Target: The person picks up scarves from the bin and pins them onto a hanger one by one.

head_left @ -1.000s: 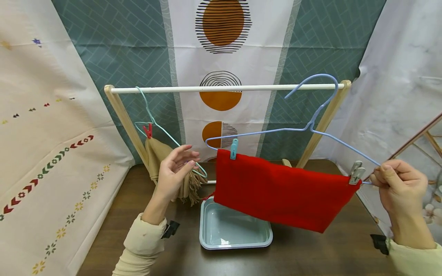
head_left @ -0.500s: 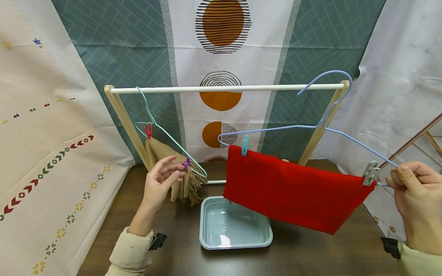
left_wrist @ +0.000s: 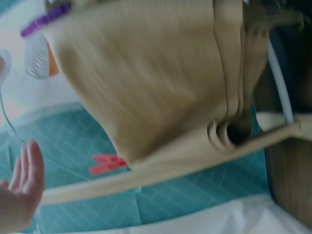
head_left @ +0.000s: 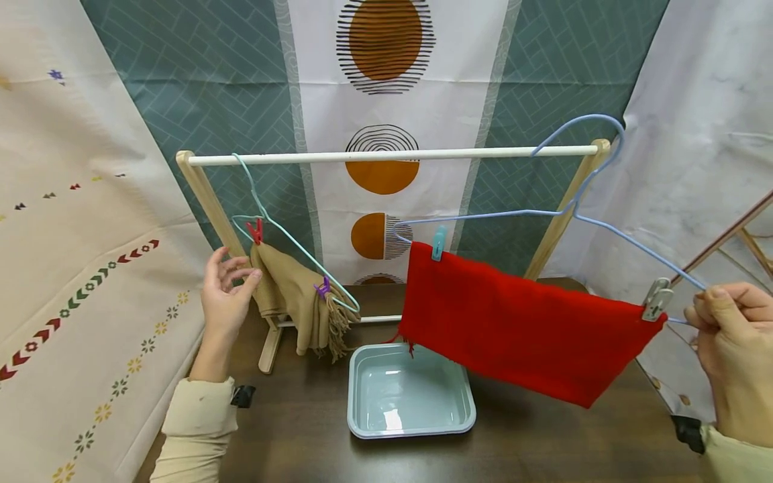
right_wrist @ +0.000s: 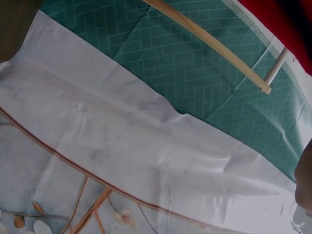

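My right hand point(head_left: 733, 335) pinches the right end of a light blue clothes hanger point(head_left: 525, 212) and holds it up, tilted. A folded red scarf point(head_left: 519, 322) with fringe hangs from its lower bar, fixed by a teal clothespin point(head_left: 439, 243) and a grey clothespin point(head_left: 657, 300). The hanger's hook stands near the rack rail's right end; I cannot tell whether they touch. My left hand point(head_left: 226, 295) holds nothing, its fingers loosely bent, just left of a tan fringed scarf point(head_left: 296, 288). That scarf hangs on a mint hanger point(head_left: 290, 235) with a red clothespin point(head_left: 255, 231) and a purple clothespin point(head_left: 323, 288).
A wooden clothes rack with a white rail point(head_left: 386, 155) stands at the back of the brown table point(head_left: 290, 436). In front of it sits a pale blue basin point(head_left: 410, 396), partly below the red scarf. Patterned cloths surround the table; the right one point(right_wrist: 122, 122) fills much of the right wrist view.
My left hand has moved left, away from the purple clothespin on the mint hanger. My right hand has carried the blue hanger and red scarf to the right.
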Motion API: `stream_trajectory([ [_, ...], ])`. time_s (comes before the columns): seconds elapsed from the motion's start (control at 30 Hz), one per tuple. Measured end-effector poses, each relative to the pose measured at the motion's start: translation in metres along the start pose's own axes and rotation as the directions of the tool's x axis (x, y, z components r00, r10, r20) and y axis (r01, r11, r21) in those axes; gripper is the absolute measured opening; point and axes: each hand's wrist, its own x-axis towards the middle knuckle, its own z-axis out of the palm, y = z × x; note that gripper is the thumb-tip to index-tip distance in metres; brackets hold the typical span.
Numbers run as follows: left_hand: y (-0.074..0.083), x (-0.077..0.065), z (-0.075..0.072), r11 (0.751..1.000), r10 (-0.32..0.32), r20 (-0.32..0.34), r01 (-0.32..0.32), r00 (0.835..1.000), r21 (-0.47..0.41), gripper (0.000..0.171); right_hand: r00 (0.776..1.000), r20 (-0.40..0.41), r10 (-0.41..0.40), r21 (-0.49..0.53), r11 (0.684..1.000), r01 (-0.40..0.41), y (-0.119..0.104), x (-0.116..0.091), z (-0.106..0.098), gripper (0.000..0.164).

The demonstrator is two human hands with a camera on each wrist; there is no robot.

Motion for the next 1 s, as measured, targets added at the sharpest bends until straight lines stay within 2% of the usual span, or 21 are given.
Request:
stream_trajectory([
  [0.1, -0.005, 0.017, -0.006, 0.991, -0.003, -0.057, 0.01, 0.998, 0.135, 0.066, 0.998, -0.054, -0.009, 0.002, 1.0, 0.009, 0.0, 0.001, 0.001, 0.021],
  [0.2, -0.01, 0.032, -0.01, 0.97, -0.01, -0.068, 0.026, 0.998, 0.243, 0.073, 0.995, -0.101, -0.016, 0.014, 1.0, 0.017, 0.0, 0.002, 0.002, 0.021],
  [0.33, -0.015, 0.049, -0.012, 0.946, -0.023, -0.069, 0.044, 0.997, 0.321, 0.076, 0.99, -0.136, -0.032, 0.008, 0.999, 0.033, -0.001, 0.005, 0.003, 0.02],
  [0.5, -0.022, 0.062, -0.013, 0.938, -0.043, -0.071, 0.065, 0.996, 0.34, 0.072, 0.984, -0.171, -0.053, -0.002, 0.999, 0.054, -0.001, 0.01, 0.004, 0.019],
  [0.6, -0.026, 0.067, -0.013, 0.932, -0.056, -0.056, 0.073, 0.997, 0.354, 0.063, 0.98, -0.193, -0.057, -0.017, 0.998, 0.054, -0.002, 0.014, 0.005, 0.02],
  [0.77, -0.034, 0.07, -0.013, 0.918, -0.061, -0.054, 0.077, 0.997, 0.39, 0.044, 0.957, -0.275, -0.091, -0.15, 0.987, 0.051, 0.0, 0.02, 0.01, 0.016],
  [0.87, -0.036, 0.071, -0.013, 0.915, -0.057, -0.05, 0.072, 0.997, 0.397, 0.04, 0.944, -0.31, -0.113, -0.217, 0.975, 0.045, 0.004, 0.022, 0.015, 0.015],
  [1.0, -0.038, 0.072, -0.013, 0.915, -0.049, -0.049, 0.065, 0.998, 0.399, 0.037, 0.94, -0.311, -0.141, -0.32, 0.947, 0.036, 0.013, 0.025, 0.018, 0.02],
])
